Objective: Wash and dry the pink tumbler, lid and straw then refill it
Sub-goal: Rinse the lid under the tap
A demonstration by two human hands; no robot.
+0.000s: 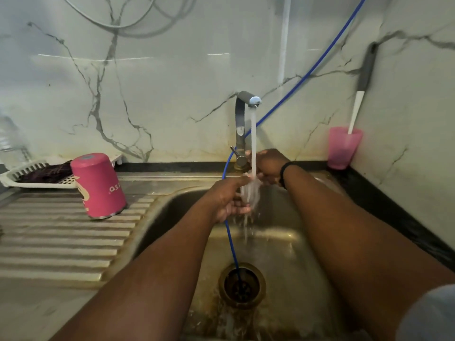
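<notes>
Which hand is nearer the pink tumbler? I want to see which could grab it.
Left. The left hand is just right of the pink tumbler; the right hand is farther right, by the tap.

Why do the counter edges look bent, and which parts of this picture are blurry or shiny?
Head view: the wide lens bows the black counter edge and stretches the forearms. Glare streaks cross the marble wall. The running water smears into a white band, hiding what the left hand and right hand hold between them. The upturned pink tumbler stays fairly sharp; the overall light is dim and greenish.
</notes>
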